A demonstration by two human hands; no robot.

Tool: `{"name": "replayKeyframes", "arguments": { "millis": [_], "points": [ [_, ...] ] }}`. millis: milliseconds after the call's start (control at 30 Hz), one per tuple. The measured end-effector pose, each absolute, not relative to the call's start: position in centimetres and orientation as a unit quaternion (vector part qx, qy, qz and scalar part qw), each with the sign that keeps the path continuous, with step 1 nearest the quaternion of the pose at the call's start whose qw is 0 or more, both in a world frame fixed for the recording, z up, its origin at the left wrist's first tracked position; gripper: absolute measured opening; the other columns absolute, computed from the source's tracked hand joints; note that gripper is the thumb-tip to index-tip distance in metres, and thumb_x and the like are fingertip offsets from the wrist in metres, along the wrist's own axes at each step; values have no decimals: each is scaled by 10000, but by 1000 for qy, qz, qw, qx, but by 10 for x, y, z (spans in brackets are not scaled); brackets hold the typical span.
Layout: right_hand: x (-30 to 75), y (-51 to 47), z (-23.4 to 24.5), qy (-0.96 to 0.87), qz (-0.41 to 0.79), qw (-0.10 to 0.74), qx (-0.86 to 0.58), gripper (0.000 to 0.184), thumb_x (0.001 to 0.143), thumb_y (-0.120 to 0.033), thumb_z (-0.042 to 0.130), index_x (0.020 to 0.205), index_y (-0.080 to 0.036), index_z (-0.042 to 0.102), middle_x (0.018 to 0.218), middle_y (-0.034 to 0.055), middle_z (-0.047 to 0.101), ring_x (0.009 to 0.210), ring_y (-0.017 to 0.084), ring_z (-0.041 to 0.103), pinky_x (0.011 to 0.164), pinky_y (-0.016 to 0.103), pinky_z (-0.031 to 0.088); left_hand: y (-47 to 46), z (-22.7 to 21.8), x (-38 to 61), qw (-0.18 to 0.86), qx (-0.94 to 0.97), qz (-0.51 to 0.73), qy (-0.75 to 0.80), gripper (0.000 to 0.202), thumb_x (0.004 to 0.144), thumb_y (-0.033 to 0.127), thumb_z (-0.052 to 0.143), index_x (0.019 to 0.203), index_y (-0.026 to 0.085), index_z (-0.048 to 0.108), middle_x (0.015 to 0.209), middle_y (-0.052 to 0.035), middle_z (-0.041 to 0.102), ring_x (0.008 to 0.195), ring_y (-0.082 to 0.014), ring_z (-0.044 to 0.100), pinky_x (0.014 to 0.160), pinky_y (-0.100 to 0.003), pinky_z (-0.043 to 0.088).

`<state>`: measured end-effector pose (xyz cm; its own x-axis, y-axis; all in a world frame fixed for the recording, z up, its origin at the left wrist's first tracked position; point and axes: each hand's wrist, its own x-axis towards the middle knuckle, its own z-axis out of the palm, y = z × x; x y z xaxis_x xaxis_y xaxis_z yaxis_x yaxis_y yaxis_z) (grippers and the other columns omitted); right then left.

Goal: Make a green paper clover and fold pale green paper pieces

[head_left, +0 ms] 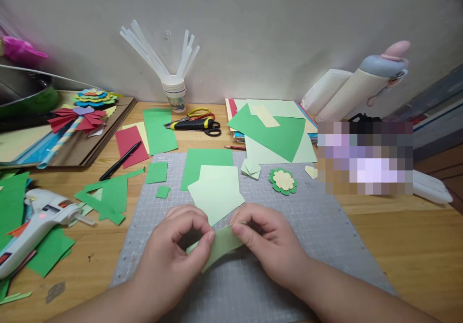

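Note:
A pale green strip of paper [224, 243] is stretched between my two hands, above the grey cutting mat [289, 279]. My left hand [177, 245] pinches its left end between thumb and fingers. At the other end, my right hand [267, 241] grips it the same way. Just beyond my fingers lie pale green paper pieces [219, 185], partly over a darker green sheet [191, 171]. To the right rests a green and cream paper flower [283, 181]. Small folded pale green pieces [251, 168] lie behind my right hand.
A white glue gun [43, 221] lies at the left among green scraps [108, 197]. Further back are a black pen [120, 161], pliers and cutters [195, 122], paper cups with straws [174, 96], and stacked paper [275, 130]. A tall bottle [356, 89] leans at right.

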<state>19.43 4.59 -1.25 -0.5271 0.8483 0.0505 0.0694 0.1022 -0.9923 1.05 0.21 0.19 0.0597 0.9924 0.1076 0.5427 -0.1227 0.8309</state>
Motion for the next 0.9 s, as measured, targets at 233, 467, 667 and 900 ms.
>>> {"name": "replayKeyframes", "arguments": {
  "millis": [233,467,667,900],
  "points": [
    [197,53,-15,-560,603,412,-391,208,867,-317,573,702,-191,561,678,-17,521,643,113,455,586,225,355,10,-2,5,355,562,394,635,145,798,284,559,672,213,559,729,0,605,712,-164,570,637,-269,452],
    [200,66,-16,-411,644,486,-425,237,844,-327,614,676,-185,526,604,-44,477,551,79,417,509,184,345,10,-9,-5,268,557,426,661,109,838,295,547,749,235,564,839,11,604,836,-167,573,760,-284,451],
    [192,60,-16,-371,737,381,-417,258,810,-373,639,684,-181,521,550,-40,533,469,97,481,436,219,455,2,-8,1,162,744,351,546,519,789,261,642,1257,288,419,1254,-55,520,1207,-248,440,1022,-427,318],
    [186,51,-16,-375,758,339,-413,291,788,-416,649,713,-175,506,561,-39,575,435,86,516,432,218,484,2,-6,5,138,789,291,524,429,793,200,628,1187,273,477,1156,-36,607,1123,-227,517,1004,-438,300]
  ]
}}
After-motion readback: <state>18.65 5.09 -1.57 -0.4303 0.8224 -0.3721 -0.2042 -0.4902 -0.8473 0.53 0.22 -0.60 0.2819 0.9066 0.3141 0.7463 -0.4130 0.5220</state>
